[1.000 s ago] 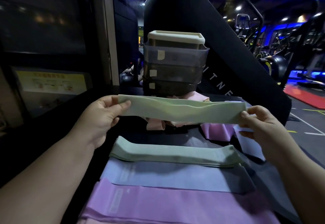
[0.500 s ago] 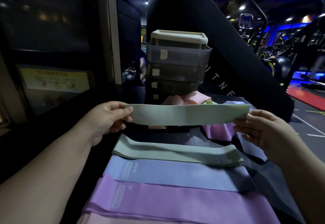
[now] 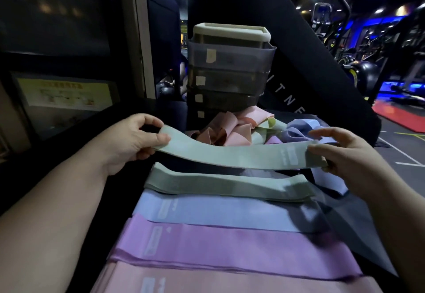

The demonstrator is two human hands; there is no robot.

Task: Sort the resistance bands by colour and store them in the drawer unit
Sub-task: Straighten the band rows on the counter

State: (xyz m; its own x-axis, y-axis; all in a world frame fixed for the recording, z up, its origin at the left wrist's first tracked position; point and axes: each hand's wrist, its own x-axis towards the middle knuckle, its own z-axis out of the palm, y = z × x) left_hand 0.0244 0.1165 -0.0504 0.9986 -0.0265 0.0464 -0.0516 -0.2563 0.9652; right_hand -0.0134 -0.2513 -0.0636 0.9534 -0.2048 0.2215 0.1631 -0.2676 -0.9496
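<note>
Both hands are busy with one green band (image 3: 230, 152), held out flat between them, off the worktop (image 3: 358, 221).
- Left hand (image 3: 131, 141): thumb on top, fingers curled under, pinching the band's left end.
- Right hand (image 3: 345, 154): grips the right end, forefinger stretched out above it, other fingers curled round the edge.
- Pale printed patch (image 3: 293, 157) on the band, close to the right hand.

The held band sits above the gap between the loose pile and the sorted rows.

Sorted rows on the worktop, far to near, each laid flat left to right:
- green stack (image 3: 225, 186), just below the held band
- blue band (image 3: 218, 214), its far edge tucked under the green stack
- purple band (image 3: 230, 251), overlapping the blue one's near edge
- pink band (image 3: 230, 281), nearest, cut off by the bottom edge of the view

Loose pile (image 3: 241, 129) sits beyond the held band, against the foot of the drawer unit: crumpled pink, green, blue and purple bands, mixed together.

Drawer unit (image 3: 230, 69) stands at the far end of the worktop, centre. It has smoky see-through drawers stacked under a cream top, with a small pale tag (image 3: 211, 55) at the left of each front. The contents are too dark to make out.

Surroundings: yellow poster (image 3: 64, 92) on the left wall, and a dim gym floor with a red mat (image 3: 400, 118) far right.
</note>
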